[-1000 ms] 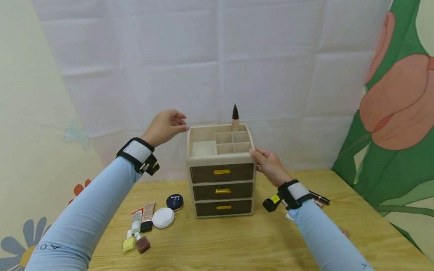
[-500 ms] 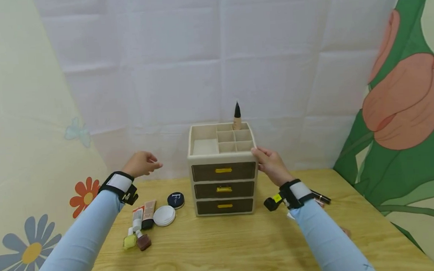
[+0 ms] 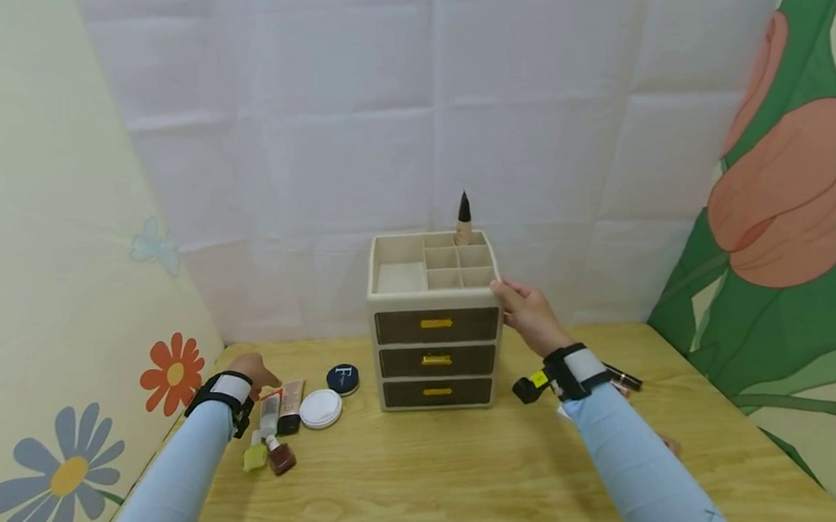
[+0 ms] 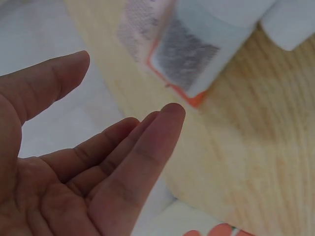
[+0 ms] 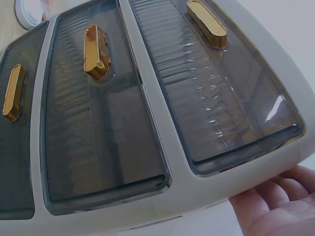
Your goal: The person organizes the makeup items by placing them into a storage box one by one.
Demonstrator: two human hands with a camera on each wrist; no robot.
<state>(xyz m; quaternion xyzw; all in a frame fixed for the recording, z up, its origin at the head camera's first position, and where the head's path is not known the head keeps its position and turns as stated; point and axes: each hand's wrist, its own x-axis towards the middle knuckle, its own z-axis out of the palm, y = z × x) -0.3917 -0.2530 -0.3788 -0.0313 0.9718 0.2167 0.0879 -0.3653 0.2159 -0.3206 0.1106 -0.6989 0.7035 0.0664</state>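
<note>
Head: on the pale wooden bench (image 3: 437, 481), a cream plastic three-drawer organizer (image 3: 432, 296) is gripped by the right hand (image 3: 533, 319); the left hand (image 3: 252, 370) has been lowered near a red-edged white tube (image 3: 271, 414). Left wrist: fingers parted, nothing held. Right wrist: organizer's side clasped.

We have drawer organizer (image 3: 434, 299) on table (image 3: 437, 481), capped bottle (image 3: 464, 230) in its top back row; tubes (image 3: 292, 405), round cases (image 3: 321, 409), small bottles (image 3: 282, 459) left, stick (image 3: 624, 377) right.

Organizer (image 3: 430, 299) is smooth, low-sheen plastic; drawer fronts (image 5: 118, 137) glossy, translucent dark plastic; handles (image 5: 96, 51) shiny gold, metallic-looking. Clock from there: creased matt cloth (image 3: 328, 171) at 12, wood-grain tabletop (image 3: 429, 481) at 6, smooth plastic-looking white compact (image 3: 321, 408) at 8.
</note>
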